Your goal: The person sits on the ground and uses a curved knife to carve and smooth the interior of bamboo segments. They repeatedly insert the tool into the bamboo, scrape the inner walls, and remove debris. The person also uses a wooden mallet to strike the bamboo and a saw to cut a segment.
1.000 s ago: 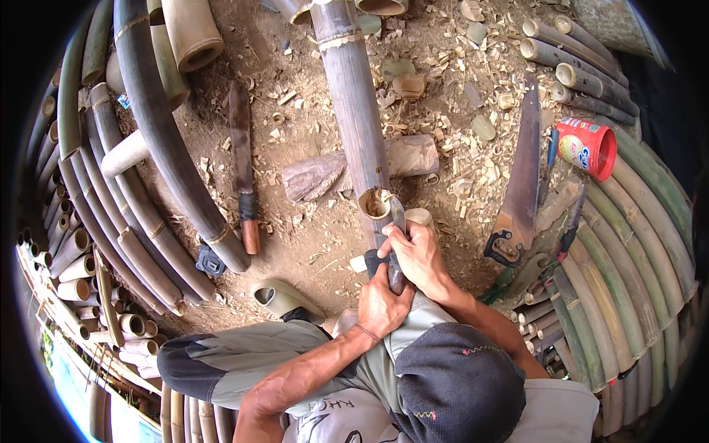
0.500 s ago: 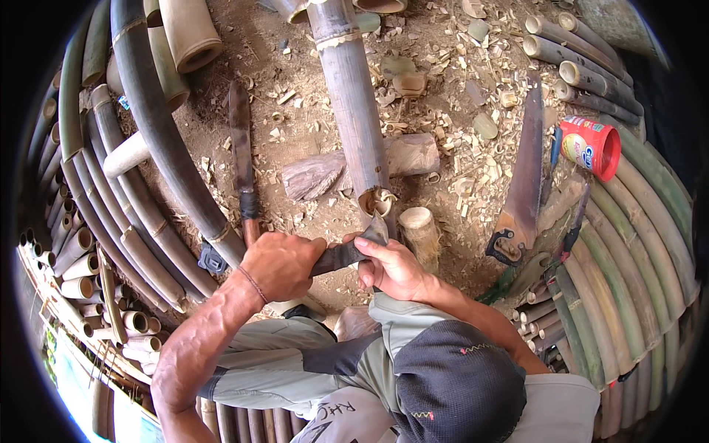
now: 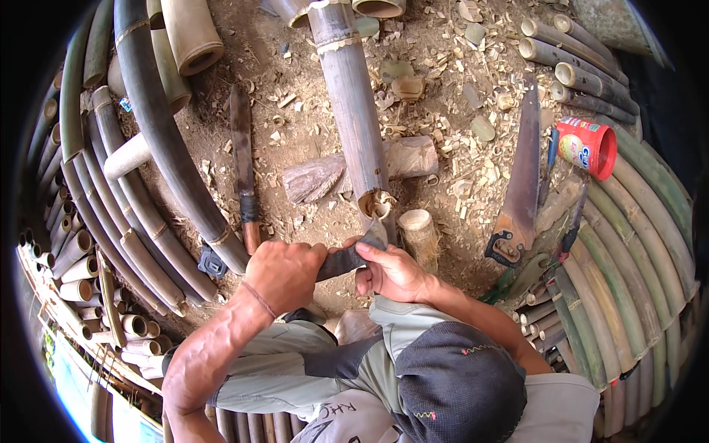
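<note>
My left hand (image 3: 286,275) is closed in a fist round one end of a dark knife (image 3: 341,263). My right hand (image 3: 395,269) grips the same knife farther along, thumb pressed on its flat side. The knife's pointed grey tip is at the near end of a long bamboo pole (image 3: 353,111), where a pale cut rim and curled shavings show. That pole rests across a rough log (image 3: 314,177). Fingers hide most of the knife's grip, and I cannot tell how deep the tip goes in.
A machete (image 3: 241,148) lies left of the pole. To the right are a handsaw (image 3: 523,162), a red tub (image 3: 600,148) on its side and a short upright stump (image 3: 419,235). Bamboo poles (image 3: 177,159) stack on both sides; chips litter the ground.
My left hand and forearm have shifted slightly to the right, bringing the fist nearer my right hand. The knife stays against the pole's end, and the pole has hardly moved.
</note>
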Motion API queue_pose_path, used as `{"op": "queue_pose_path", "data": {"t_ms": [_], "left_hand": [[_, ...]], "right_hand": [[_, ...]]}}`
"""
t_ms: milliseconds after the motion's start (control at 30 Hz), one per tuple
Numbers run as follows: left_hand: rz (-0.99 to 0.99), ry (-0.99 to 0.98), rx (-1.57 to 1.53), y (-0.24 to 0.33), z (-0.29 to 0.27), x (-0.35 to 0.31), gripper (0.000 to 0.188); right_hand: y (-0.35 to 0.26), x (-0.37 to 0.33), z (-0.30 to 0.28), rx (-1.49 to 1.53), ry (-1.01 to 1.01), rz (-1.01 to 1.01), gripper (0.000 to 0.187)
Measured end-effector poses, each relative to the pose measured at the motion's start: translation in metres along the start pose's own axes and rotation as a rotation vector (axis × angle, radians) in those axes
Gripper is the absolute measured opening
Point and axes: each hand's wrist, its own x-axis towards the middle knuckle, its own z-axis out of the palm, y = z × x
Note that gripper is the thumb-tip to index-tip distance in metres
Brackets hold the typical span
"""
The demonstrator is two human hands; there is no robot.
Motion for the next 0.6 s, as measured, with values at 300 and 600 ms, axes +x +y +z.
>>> {"op": "queue_pose_path", "data": {"t_ms": [300,600], "left_hand": [[-0.264,0.068,-0.69,0.051,0.103,0.017,0.028],[-0.403,0.208,-1.014,0.113,0.131,0.042,0.061]], "right_hand": [[-0.006,-0.008,-0.009,-0.7,0.423,-0.218,0.032],[-0.003,-0.003,-0.018,-1.305,0.703,-0.43,0.044]]}}
